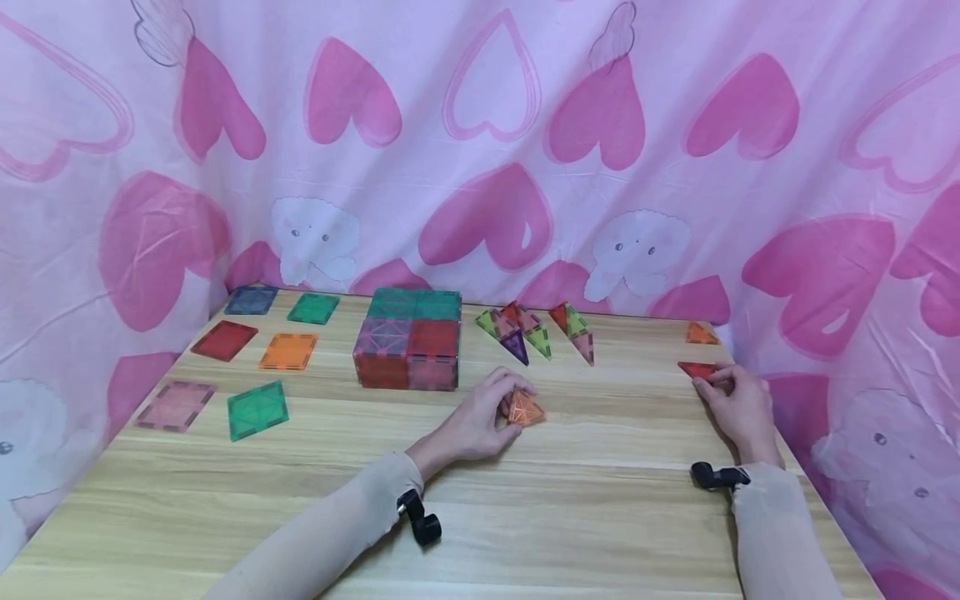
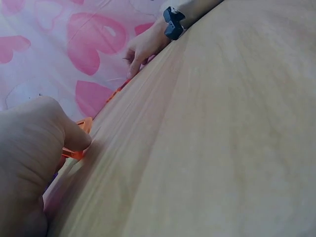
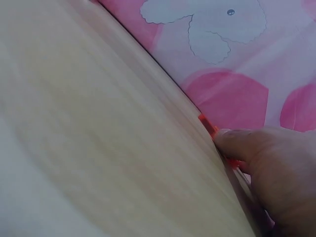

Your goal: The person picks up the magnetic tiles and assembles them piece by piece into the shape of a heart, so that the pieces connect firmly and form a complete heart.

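My left hand (image 1: 480, 417) is at the middle of the table and grips an orange triangular magnetic tile piece (image 1: 527, 409) between thumb and fingers. In the left wrist view its orange edge (image 2: 85, 125) shows past the thumb, the rest hidden by the hand. Near the right edge of the table, my right hand (image 1: 741, 408) pinches a red triangular magnetic tile (image 1: 696, 369) at its right end. The right wrist view shows the thumb on this red tile (image 3: 208, 125), low at the tabletop. Behind it lies an orange triangular tile (image 1: 701, 333).
A box-shaped block of magnetic tiles (image 1: 407, 354) stands left of centre at the back. Several square tiles, including a red one (image 1: 225, 341), lie at the left. Joined triangular tiles (image 1: 514, 330) lie right of the block. A heart-patterned curtain (image 1: 480, 108) surrounds the table (image 1: 585, 517).
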Demonstrator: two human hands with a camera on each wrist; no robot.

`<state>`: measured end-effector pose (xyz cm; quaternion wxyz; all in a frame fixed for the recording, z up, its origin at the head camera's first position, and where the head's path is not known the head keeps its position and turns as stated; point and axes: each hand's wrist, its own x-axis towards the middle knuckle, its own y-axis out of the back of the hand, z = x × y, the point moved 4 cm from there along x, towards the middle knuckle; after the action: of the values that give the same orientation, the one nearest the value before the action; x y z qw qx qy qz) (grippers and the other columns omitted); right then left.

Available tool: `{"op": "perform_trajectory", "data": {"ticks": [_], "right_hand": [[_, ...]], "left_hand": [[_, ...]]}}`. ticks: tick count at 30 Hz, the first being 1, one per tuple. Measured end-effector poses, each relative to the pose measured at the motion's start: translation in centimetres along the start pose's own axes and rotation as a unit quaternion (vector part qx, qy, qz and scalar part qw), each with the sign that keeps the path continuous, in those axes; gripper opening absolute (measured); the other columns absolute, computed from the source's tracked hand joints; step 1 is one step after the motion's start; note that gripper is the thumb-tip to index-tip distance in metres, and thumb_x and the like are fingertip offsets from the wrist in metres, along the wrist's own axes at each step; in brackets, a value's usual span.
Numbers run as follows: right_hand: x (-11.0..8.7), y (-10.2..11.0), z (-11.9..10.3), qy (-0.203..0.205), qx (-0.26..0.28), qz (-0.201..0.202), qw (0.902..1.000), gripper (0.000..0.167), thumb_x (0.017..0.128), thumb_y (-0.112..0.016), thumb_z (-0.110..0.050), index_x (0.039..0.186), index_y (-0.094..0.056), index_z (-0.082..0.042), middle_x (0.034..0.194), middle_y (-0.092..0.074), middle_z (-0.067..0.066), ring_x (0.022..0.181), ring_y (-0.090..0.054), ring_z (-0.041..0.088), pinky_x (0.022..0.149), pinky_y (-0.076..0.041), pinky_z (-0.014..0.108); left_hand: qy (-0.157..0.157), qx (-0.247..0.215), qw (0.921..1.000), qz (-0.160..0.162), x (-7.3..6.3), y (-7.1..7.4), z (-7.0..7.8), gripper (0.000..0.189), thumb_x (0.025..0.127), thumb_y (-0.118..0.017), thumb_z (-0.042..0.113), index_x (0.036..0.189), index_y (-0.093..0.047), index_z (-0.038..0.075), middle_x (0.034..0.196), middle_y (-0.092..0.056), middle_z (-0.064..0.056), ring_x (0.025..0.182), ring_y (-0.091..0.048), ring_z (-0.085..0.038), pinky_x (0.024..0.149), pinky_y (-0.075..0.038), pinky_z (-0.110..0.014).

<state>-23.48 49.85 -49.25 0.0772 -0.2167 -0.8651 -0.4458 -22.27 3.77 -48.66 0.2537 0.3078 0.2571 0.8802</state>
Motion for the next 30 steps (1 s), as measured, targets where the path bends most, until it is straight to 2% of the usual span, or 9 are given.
{"op": "perform_trajectory", "data": {"ticks": [3,5,8,11,13,18,23,26,30], "right_hand": [[-0.1,-0.2,-0.1,0.019,0.004,-0.010,0.9998,0.033,0.101,-0.085,-0.024,0.111,-0.073,0.005,0.145,-0.067,0.029,0.137,-0.053,0.054,0.113,-0.040,0.064],[-0.2,-0.2,-0.2,0.029,0.010,-0.017,0.9994,0.037,0.099,-0.088,-0.025,0.117,-0.073,0.003,0.137,-0.066,0.030,0.125,-0.057,0.047,0.105,-0.044,0.051],[-0.4,-0.3,-0.3,0.039,0.025,-0.026,0.9986,0.052,0.096,-0.091,-0.022,0.138,-0.069,0.000,0.125,-0.059,0.023,0.103,-0.061,0.020,0.091,-0.042,0.027],[-0.7,-0.1,-0.6,0.045,0.040,-0.028,0.9978,0.072,0.095,-0.092,-0.018,0.157,-0.059,-0.002,0.123,-0.051,0.017,0.088,-0.054,0.001,0.079,-0.040,0.011],[-0.8,-0.1,-0.8,0.051,0.048,-0.026,0.9972,0.075,0.094,-0.092,-0.013,0.159,-0.057,-0.001,0.124,-0.048,0.015,0.085,-0.052,-0.001,0.076,-0.040,0.007],[-1.3,0.0,-1.1,0.034,0.078,-0.008,0.9964,0.059,0.094,-0.090,-0.005,0.147,-0.064,0.001,0.126,-0.050,0.014,0.085,-0.053,0.002,0.071,-0.043,0.007],[-1.7,-0.3,-1.4,0.009,0.122,0.004,0.9925,0.046,0.100,-0.081,0.000,0.139,-0.057,0.003,0.126,-0.063,0.017,0.094,-0.056,-0.001,0.079,-0.045,0.005],[-1.8,-1.0,-2.2,0.030,0.160,-0.013,0.9865,0.044,0.101,-0.078,0.004,0.139,-0.057,0.004,0.124,-0.067,0.015,0.100,-0.060,-0.005,0.085,-0.049,0.005],[-2.6,-2.4,-4.5,0.062,0.195,-0.059,0.9771,0.039,0.101,-0.079,0.001,0.137,-0.065,0.004,0.118,-0.073,0.009,0.101,-0.064,-0.005,0.085,-0.052,0.008]], "left_hand": [[-0.004,-0.009,0.9999,0.006,0.0,0.1,0.0,0.065,0.086,-0.084,-0.009,0.145,-0.063,0.010,0.130,-0.065,-0.004,0.101,-0.064,-0.012,0.088,-0.059,-0.026],[0.001,-0.025,0.9997,0.006,0.0,0.0,0.0,0.065,0.087,-0.082,-0.012,0.146,-0.061,0.006,0.125,-0.068,-0.005,0.099,-0.066,-0.012,0.087,-0.060,-0.026],[0.022,-0.031,0.9993,0.003,0.0,0.0,0.0,0.052,0.093,-0.081,-0.007,0.141,-0.065,0.003,0.117,-0.072,-0.005,0.097,-0.068,-0.012,0.086,-0.061,-0.027],[0.039,-0.026,0.9989,0.002,0.0,0.0,-0.1,0.035,0.098,-0.080,0.000,0.131,-0.071,0.005,0.109,-0.076,-0.004,0.093,-0.069,-0.010,0.084,-0.061,-0.027],[0.044,-0.025,0.9987,0.000,0.0,0.0,-0.1,0.027,0.099,-0.080,0.004,0.126,-0.074,0.007,0.105,-0.077,-0.003,0.090,-0.069,-0.008,0.082,-0.061,-0.025],[0.041,-0.031,0.9987,0.002,0.1,0.0,-0.1,0.023,0.098,-0.081,0.003,0.120,-0.076,0.009,0.102,-0.079,-0.002,0.086,-0.070,-0.006,0.079,-0.061,-0.025],[0.042,-0.029,0.9987,0.003,0.0,0.0,-0.1,0.022,0.097,-0.082,0.004,0.118,-0.077,0.009,0.101,-0.079,-0.001,0.086,-0.070,-0.005,0.079,-0.061,-0.025],[0.044,-0.027,0.9987,0.002,0.0,0.0,-0.2,0.021,0.098,-0.082,0.005,0.118,-0.077,0.010,0.101,-0.079,0.000,0.087,-0.069,-0.005,0.080,-0.061,-0.025],[0.045,-0.027,0.9986,0.001,0.0,0.0,-0.2,0.021,0.099,-0.081,0.005,0.118,-0.077,0.010,0.102,-0.079,-0.002,0.088,-0.069,-0.005,0.081,-0.061,-0.025]]}}
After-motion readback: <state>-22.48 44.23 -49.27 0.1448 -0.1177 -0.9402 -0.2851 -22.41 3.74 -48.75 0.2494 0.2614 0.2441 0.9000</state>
